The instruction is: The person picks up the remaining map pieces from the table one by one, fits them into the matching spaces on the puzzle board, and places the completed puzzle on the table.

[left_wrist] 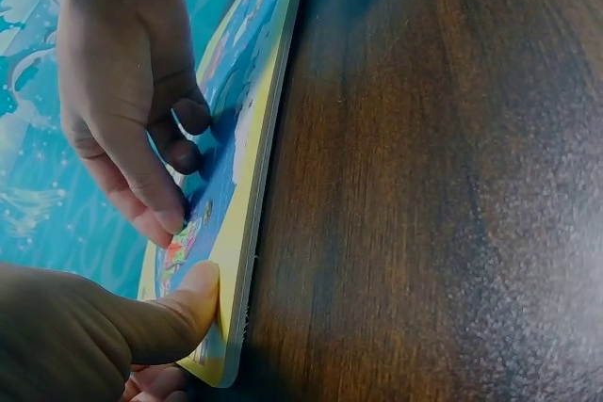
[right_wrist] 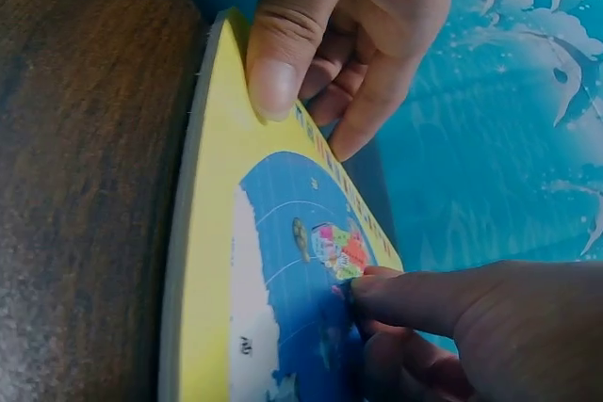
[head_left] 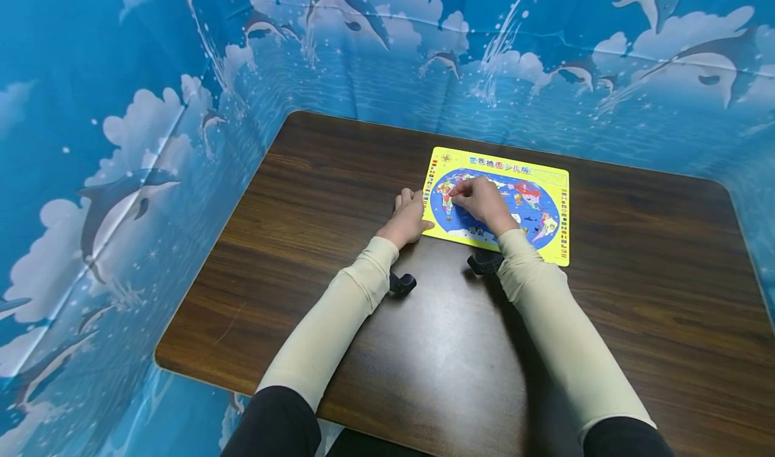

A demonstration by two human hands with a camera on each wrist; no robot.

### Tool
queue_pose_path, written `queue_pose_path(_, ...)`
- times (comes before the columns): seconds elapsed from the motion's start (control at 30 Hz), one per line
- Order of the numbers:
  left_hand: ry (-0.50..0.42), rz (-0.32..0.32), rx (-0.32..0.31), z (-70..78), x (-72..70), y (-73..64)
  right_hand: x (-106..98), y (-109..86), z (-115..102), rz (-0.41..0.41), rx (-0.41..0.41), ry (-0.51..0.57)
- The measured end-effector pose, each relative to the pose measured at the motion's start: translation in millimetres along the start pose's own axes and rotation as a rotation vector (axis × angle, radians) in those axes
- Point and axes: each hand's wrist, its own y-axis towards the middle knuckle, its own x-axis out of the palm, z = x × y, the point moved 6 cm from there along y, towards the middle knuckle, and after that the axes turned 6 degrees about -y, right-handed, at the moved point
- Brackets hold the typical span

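Note:
A yellow-bordered world map board (head_left: 496, 247) lies on the table, its blue oval printed with coloured continents and rows of flags along both sides. My left hand (head_left: 407, 218) holds its near left corner, the thumb (right_wrist: 275, 87) on the yellow border and the fingers at the left edge. Over the map's left part, my right hand (head_left: 487, 204) pinches a small dark-edged piece (right_wrist: 347, 295) between thumb and index fingertips, beside a multicoloured continent (right_wrist: 341, 249). The fingers cover most of that piece. My other right fingers (left_wrist: 193, 115) curl close over the blue sea.
The dark wood table (head_left: 303, 241) extends on both sides of the board and toward me. A blue dolphin-print cloth (head_left: 387, 73) hangs behind and to the left. Black wrist devices (head_left: 402, 284) sit under both cream sleeves (head_left: 339, 322).

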Motion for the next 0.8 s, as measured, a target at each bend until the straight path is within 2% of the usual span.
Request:
queue_pose_path(0.1,0.005,0.000,0.001,0.0,0.3,1.0,1,-0.3,1,0.016,-0.005,-0.015)
queue_pose_path(0.3,0.020,-0.007,-0.001,-0.6,0.9,1.5,4,-1.1,4,0.017,0.036,-0.022)
queue_pose_path(0.8,0.051,-0.013,0.020,1.4,2.2,-0.7,6,-8.5,12,0.057,0.040,-0.035)
